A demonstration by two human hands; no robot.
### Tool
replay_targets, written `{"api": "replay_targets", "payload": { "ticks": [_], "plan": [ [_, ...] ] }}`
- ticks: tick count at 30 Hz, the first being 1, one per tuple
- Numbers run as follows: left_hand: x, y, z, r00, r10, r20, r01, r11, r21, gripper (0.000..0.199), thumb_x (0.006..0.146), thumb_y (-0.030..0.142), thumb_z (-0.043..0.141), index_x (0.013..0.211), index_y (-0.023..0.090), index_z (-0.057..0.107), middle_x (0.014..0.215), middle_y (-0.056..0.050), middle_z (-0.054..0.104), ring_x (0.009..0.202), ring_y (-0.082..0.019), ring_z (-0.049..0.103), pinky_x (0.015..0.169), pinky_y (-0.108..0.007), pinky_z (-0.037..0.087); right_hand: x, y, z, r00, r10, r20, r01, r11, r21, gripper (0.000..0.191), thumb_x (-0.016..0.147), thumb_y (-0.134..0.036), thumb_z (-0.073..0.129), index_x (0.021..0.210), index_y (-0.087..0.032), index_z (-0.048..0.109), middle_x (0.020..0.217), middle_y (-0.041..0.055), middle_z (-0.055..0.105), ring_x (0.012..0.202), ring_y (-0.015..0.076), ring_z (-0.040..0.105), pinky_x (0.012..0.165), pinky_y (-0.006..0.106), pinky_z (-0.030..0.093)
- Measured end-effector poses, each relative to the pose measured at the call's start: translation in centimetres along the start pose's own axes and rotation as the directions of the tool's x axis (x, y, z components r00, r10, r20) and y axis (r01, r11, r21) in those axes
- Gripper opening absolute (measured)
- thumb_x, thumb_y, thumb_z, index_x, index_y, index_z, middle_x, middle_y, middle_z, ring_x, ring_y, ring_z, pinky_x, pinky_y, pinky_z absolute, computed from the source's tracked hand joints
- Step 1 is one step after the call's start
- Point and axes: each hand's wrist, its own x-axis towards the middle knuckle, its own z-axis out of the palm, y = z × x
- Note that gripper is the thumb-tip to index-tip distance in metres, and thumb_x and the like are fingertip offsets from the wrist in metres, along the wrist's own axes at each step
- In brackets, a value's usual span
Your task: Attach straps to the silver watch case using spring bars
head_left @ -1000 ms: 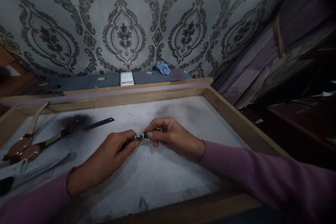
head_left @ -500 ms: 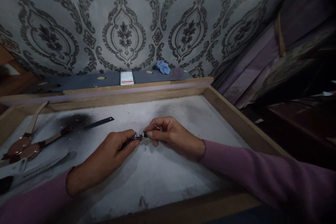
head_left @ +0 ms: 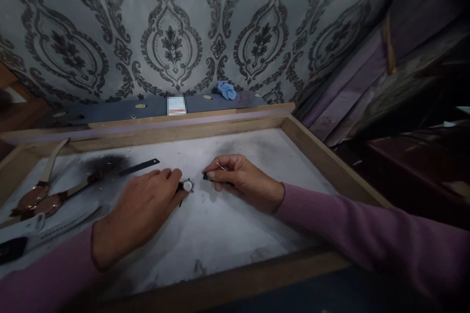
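Note:
My left hand (head_left: 141, 205) is closed around a small watch (head_left: 188, 186) near the middle of the white tray surface; its round face shows beyond the fingertips. My right hand (head_left: 242, 178) pinches a dark strap piece (head_left: 209, 176), and a thin metal tool (head_left: 220, 167) sticks up between its fingers. A gap separates the strap piece from the watch. Left of my left hand lie copper-coloured watches (head_left: 49, 203) and a white strap (head_left: 69, 225).
A wooden rim (head_left: 316, 156) borders the work surface. A dark flat blade (head_left: 139, 167) lies behind my left hand. On the ledge at the back are a blue cloth (head_left: 226, 90) and a small white box (head_left: 176, 105).
The watch and the strap piece were close together between my hands; now they are apart. My left hand has turned palm down, and the watch has moved slightly left.

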Motion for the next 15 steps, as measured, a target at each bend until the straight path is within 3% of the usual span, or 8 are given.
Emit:
{"api": "replay_targets", "payload": {
  "ticks": [2, 4, 6, 8, 10, 15],
  "plan": [
    [-0.1, 0.4, -0.3, 0.990, 0.039, -0.136, -0.028, 0.996, 0.085, 0.017, 0.094, 0.026, 0.044, 0.091, 0.015, 0.057, 0.088, -0.010, 0.062, 0.084, -0.030, 0.058, 0.066, -0.037, 0.041, -0.4, -0.4, 0.0, 0.999, 0.021, -0.040, -0.019, 0.999, 0.045, 0.006, 0.070, -0.017, 0.069, 0.075, -0.014, 0.067, 0.049, -0.0026, 0.057, 0.046, 0.0053, 0.041, 0.043, 0.018, 0.023],
    [-0.1, 1.0, -0.4, 0.976, 0.093, -0.198, -0.084, 0.995, 0.050, 0.017, 0.094, 0.020, 0.041, 0.089, 0.016, 0.057, 0.089, -0.009, 0.060, 0.086, -0.029, 0.056, 0.070, -0.039, 0.042, -1.0, -1.0, 0.1, 0.996, 0.034, -0.079, -0.028, 0.997, 0.078, 0.004, 0.072, -0.016, 0.067, 0.075, -0.013, 0.066, 0.048, -0.0029, 0.056, 0.042, 0.0040, 0.037, 0.041, 0.018, 0.018],
    [-0.1, 1.9, -0.3, 0.980, 0.121, -0.160, -0.141, 0.983, -0.118, 0.019, 0.094, 0.017, 0.040, 0.084, 0.016, 0.055, 0.084, -0.006, 0.060, 0.080, -0.024, 0.057, 0.069, -0.035, 0.044, -1.5, -1.5, 0.1, 0.993, 0.052, -0.108, -0.041, 0.994, 0.105, 0.003, 0.074, -0.016, 0.065, 0.075, -0.013, 0.065, 0.047, -0.0035, 0.056, 0.037, 0.0027, 0.029, 0.038, 0.018, 0.011],
    [0.0, 2.8, 0.0, 0.995, 0.084, -0.062, -0.097, 0.960, -0.262, 0.018, 0.093, 0.014, 0.041, 0.081, 0.016, 0.054, 0.081, -0.004, 0.061, 0.073, -0.020, 0.058, 0.065, -0.032, 0.044, -2.0, -1.8, 0.2, 0.989, 0.082, -0.122, -0.063, 0.987, 0.147, 0.001, 0.076, -0.014, 0.062, 0.076, -0.013, 0.063, 0.046, -0.0039, 0.056, 0.034, 0.0019, 0.024, 0.036, 0.018, 0.007],
    [0.1, 3.5, 0.3, 0.999, 0.047, -0.025, -0.052, 0.961, -0.271, 0.016, 0.092, 0.014, 0.042, 0.080, 0.016, 0.053, 0.082, -0.005, 0.062, 0.072, -0.020, 0.059, 0.066, -0.033, 0.045, -2.4, -2.0, 0.2, 0.986, 0.114, -0.122, -0.088, 0.976, 0.200, 0.002, 0.077, -0.012, 0.060, 0.076, -0.013, 0.061, 0.046, -0.0040, 0.055, 0.034, 0.0013, 0.022, 0.035, 0.018, 0.006],
    [0.4, 4.5, 1.3, 0.999, 0.018, -0.048, -0.028, 0.977, -0.211, 0.016, 0.092, 0.014, 0.041, 0.082, 0.016, 0.052, 0.081, -0.007, 0.062, 0.072, -0.022, 0.059, 0.068, -0.037, 0.047, -3.2, -2.0, 0.0, 0.982, 0.148, -0.120, -0.109, 0.952, 0.284, 0.006, 0.079, -0.008, 0.058, 0.075, -0.012, 0.060, 0.047, -0.0041, 0.054, 0.034, 0.0003, 0.021, 0.034, 0.016, 0.006]
  ]
}}
